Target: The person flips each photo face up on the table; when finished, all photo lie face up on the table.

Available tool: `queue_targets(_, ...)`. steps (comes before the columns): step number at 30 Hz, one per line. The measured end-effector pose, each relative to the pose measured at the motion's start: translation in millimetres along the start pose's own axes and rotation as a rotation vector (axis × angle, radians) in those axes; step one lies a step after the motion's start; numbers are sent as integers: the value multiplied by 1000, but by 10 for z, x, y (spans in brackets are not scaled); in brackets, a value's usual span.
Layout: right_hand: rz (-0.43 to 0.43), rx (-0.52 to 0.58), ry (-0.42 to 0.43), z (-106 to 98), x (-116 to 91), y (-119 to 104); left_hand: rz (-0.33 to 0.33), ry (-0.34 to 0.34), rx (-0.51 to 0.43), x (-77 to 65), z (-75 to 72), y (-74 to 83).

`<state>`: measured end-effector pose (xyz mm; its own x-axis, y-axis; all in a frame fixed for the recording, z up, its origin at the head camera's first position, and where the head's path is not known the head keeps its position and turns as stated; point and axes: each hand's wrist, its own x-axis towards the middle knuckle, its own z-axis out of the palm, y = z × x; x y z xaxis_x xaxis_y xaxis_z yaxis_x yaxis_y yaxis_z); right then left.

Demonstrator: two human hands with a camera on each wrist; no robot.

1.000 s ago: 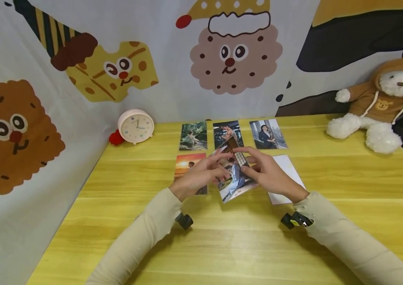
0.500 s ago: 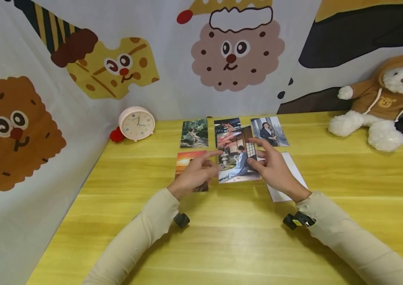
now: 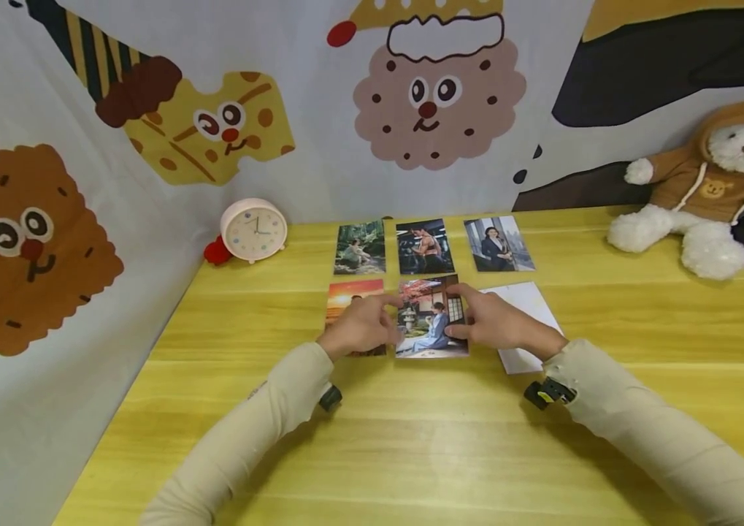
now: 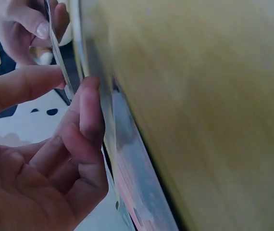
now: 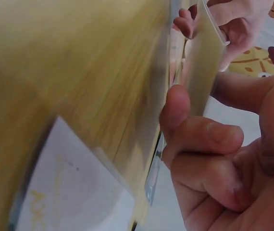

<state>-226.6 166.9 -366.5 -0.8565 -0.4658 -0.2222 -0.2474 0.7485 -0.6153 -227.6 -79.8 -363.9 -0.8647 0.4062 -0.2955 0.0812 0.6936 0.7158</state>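
A photo (image 3: 429,329) of a seated figure in blue robes lies level, close over the table, between my two hands. My right hand (image 3: 499,320) pinches its right edge, thumb on one face and fingers on the other. At its left edge my left hand (image 3: 360,326) pinches with thumb and fingertips. In the left wrist view, the photo (image 4: 60,53) is seen edge-on between those fingertips. A sunset photo (image 3: 344,291) lies partly hidden under the left hand. Beneath my right wrist sits a white card (image 3: 532,301) with faint yellow lettering in the right wrist view.
Behind lie a forest photo (image 3: 360,248), a gym photo (image 3: 424,247) and a suited-figure photo (image 3: 499,245) in a row. A pink clock (image 3: 254,231) stands back left on the wooden table (image 3: 411,446). A white teddy bear (image 3: 713,190) sits back right.
The photo between my hands has turned from tilted to straight, then come down toward the table below the gym photo, which is now uncovered. My left hand has met its left edge again.
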Motion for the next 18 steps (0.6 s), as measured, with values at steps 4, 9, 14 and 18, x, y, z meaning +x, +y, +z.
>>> queue_targets(4,23,-34,-43,-12,32,3,8,-21,129,30,10,21)
queue_targets(9,46,-93,-56,-31,80,8,23,3,230,95,33,56)
queue_targets(14,60,-69,-107,-37,145,2,-4,14,313,152,50,90)
queue_targets(18,90,-57,-154,-25,193,-10,-15,39,438,175,54,118)
